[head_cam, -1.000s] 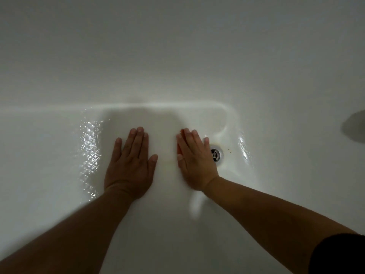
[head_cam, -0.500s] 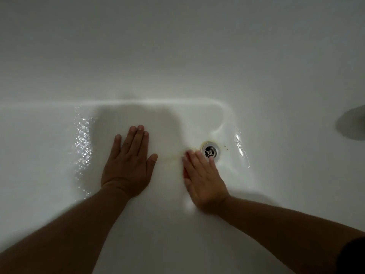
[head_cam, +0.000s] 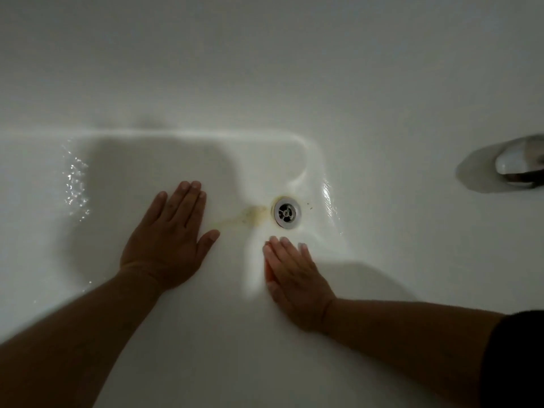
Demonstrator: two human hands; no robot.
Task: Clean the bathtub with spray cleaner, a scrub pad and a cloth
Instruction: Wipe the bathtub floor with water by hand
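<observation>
A bathroom: white bathtub (head_cam: 382, 83), drain (head_cam: 287, 212), faucet (head_cam: 518, 163).

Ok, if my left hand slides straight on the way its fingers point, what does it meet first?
Bare tub floor lies ahead of the left hand, so it would first reach the curve into the tub's far wall. The yellowish stain and drain sit to its right, probably missed.

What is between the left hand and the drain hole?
A yellowish-brown stain streaks the tub floor from the drain toward the left hand, seen in the head view.
</observation>
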